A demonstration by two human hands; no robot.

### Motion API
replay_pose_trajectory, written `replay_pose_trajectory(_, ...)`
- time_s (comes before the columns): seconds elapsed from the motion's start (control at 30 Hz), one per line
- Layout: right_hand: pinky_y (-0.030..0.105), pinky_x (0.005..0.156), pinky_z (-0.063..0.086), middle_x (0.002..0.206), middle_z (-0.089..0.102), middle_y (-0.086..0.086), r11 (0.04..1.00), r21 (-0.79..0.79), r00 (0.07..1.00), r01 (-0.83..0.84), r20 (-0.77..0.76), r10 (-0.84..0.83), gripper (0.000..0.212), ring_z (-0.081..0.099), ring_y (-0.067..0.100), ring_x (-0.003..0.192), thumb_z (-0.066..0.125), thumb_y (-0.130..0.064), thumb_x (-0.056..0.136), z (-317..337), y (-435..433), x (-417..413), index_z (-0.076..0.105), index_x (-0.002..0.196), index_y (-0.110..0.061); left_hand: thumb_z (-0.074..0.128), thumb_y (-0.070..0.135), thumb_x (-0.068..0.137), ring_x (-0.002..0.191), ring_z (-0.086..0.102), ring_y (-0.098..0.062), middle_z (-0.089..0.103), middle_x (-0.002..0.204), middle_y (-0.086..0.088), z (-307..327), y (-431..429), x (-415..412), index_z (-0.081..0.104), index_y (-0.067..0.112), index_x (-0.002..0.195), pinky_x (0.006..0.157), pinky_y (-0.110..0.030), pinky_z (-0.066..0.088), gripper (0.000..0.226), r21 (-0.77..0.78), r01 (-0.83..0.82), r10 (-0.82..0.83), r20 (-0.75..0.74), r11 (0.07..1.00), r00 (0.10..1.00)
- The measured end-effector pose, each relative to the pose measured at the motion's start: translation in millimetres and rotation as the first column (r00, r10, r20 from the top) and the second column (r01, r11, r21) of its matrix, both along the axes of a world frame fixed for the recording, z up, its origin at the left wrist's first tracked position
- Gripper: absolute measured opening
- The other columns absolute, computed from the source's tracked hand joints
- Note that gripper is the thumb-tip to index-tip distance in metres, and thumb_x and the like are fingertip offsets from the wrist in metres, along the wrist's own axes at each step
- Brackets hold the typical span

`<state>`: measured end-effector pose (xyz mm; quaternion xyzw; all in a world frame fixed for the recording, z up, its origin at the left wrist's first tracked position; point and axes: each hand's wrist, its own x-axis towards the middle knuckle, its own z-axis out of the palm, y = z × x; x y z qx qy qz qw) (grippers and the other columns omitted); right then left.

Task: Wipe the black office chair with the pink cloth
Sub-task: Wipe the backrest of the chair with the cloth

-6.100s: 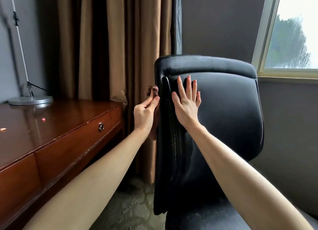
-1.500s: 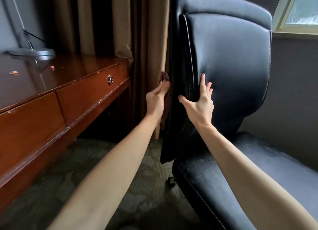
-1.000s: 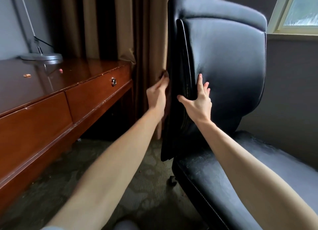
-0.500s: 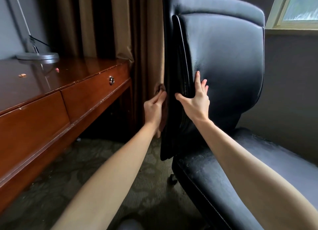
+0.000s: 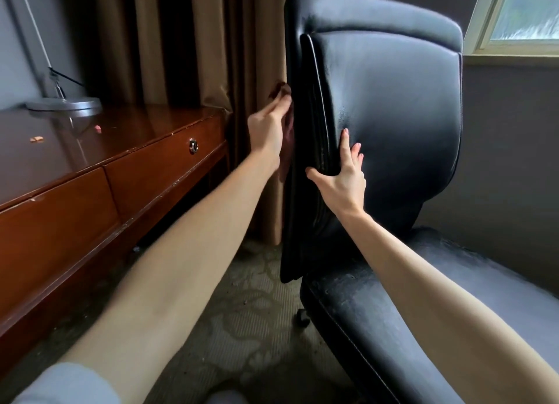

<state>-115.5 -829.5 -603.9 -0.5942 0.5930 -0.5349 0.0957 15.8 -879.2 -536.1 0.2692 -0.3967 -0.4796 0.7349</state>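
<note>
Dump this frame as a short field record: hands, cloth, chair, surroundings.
left hand: straight fingers press the pink cloth against the backrest's rear face
right hand: fingers straight, flat on the backrest's front, thumb on its side edge
pink cloth: mostly hidden; bits show above and below the left hand
black office chair: upright, seat scuffed
surroundings: wooden desk with lamp base at left, curtain behind
</note>
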Motion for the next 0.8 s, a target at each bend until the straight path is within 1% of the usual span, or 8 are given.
replay_pose_trajectory(0.07, 0.054, 0.116, 0.015, 0.164, 0.005, 0.010, 1.000, -0.006, 1.000, 0.004, 0.001, -0.004, 0.102, -0.001, 0.026, 0.152, 0.075, -0.038, 0.079, -0.8, -1.1, 0.1, 0.007, 0.155, -0.038, 0.072, 0.008, 0.087, 0.099, 0.071, -0.017, 0.077, 0.095, -0.005, 9.4, -7.9, 1.9, 0.071, 0.005, 0.113, 0.102, -0.033, 0.050, 0.026, -0.018, 0.018, -0.018, 0.014, 1.000, 1.000)
replay_pose_trajectory(0.17, 0.056, 0.116, 0.016, 0.164, 0.005, 0.012, 1.000, -0.009, 1.000, 0.018, 0.000, -0.018, 0.102, -0.001, 0.027, 0.152, 0.075, -0.038, 0.079, -2.3, -5.6, 0.9, 0.007, 0.156, -0.037, 0.070, 0.010, 0.090, 0.106, 0.069, -0.016, 0.075, 0.105, -0.007, -7.5, -9.7, 3.0, 0.068, 0.002, 0.120, 0.104, -0.032, 0.049, 0.031, -0.023, 0.025, -0.023, 0.058, 0.999, 0.998)
replay_pose_trajectory(0.27, 0.056, 0.116, 0.016, 0.164, 0.005, 0.012, 1.000, -0.006, 1.000, 0.029, -0.006, -0.029, 0.102, -0.001, 0.027, 0.152, 0.075, -0.038, 0.079, -2.7, -12.0, 1.1, 0.007, 0.156, -0.037, 0.067, 0.012, 0.093, 0.096, 0.069, -0.002, 0.074, 0.099, 0.007, -49.0, -1.1, 1.9, 0.065, 0.003, 0.125, 0.088, -0.016, 0.052, 0.034, 0.032, 0.024, -0.027, 0.110, 0.999, 0.994)
replay_pose_trajectory(0.37, 0.056, 0.116, 0.017, 0.164, 0.005, 0.012, 0.999, -0.008, 0.999, 0.042, -0.003, -0.042, 0.102, -0.002, 0.027, 0.152, 0.075, -0.038, 0.079, -4.4, -16.9, 1.2, 0.007, 0.156, -0.037, 0.064, 0.008, 0.094, 0.091, 0.070, -0.004, 0.076, 0.093, 0.007, -108.8, 8.3, -0.8, 0.069, 0.008, 0.117, 0.081, -0.017, 0.053, 0.024, 0.109, 0.073, -0.080, 0.061, 0.991, 0.995)
replay_pose_trajectory(0.43, 0.058, 0.116, 0.017, 0.164, 0.004, 0.011, 0.999, -0.009, 0.999, 0.045, 0.001, -0.045, 0.102, -0.002, 0.027, 0.152, 0.074, -0.038, 0.079, -6.2, -18.0, 2.6, 0.007, 0.156, -0.037, 0.060, 0.006, 0.096, 0.089, 0.072, -0.010, 0.077, 0.093, 0.001, -140.0, 16.9, -0.9, 0.071, 0.008, 0.110, 0.076, -0.019, 0.054, 0.018, 0.169, 0.133, -0.140, 0.031, 0.977, 0.990)
replay_pose_trajectory(0.53, 0.060, 0.116, 0.017, 0.164, 0.004, 0.012, 0.999, -0.012, 0.999, 0.050, -0.005, -0.050, 0.102, -0.003, 0.028, 0.152, 0.073, -0.039, 0.079, -5.8, -19.2, 3.6, 0.006, 0.156, -0.037, 0.060, 0.010, 0.097, 0.095, 0.072, -0.021, 0.075, 0.102, -0.012, -165.1, 19.8, 1.5, 0.073, 0.005, 0.111, 0.083, -0.026, 0.056, 0.019, 0.223, 0.142, -0.159, 0.057, 0.964, 0.986)
replay_pose_trajectory(0.7, 0.056, 0.116, 0.018, 0.164, 0.005, 0.012, 0.998, 0.009, 0.998, 0.055, -0.034, -0.055, 0.102, 0.000, 0.029, 0.151, 0.073, -0.039, 0.079, -5.6, -16.2, 1.5, 0.006, 0.156, -0.037, 0.064, 0.014, 0.095, 0.099, 0.072, -0.023, 0.076, 0.101, -0.010, -199.5, 32.1, 1.3, 0.073, 0.006, 0.113, 0.085, -0.026, 0.054, 0.022, 0.331, 0.115, -0.143, 0.060, 0.937, 0.988)
replay_pose_trajectory(0.8, 0.054, 0.116, 0.020, 0.164, 0.005, 0.013, 0.998, 0.014, 0.998, 0.055, -0.029, -0.054, 0.102, 0.001, 0.030, 0.151, 0.073, -0.039, 0.079, -0.4, -15.8, 0.2, 0.006, 0.156, -0.037, 0.068, 0.011, 0.091, 0.096, 0.072, -0.024, 0.077, 0.096, -0.009, -208.9, 37.2, -5.0, 0.073, 0.005, 0.112, 0.089, -0.029, 0.053, 0.022, 0.419, 0.073, -0.079, -0.002, 0.905, 0.997)
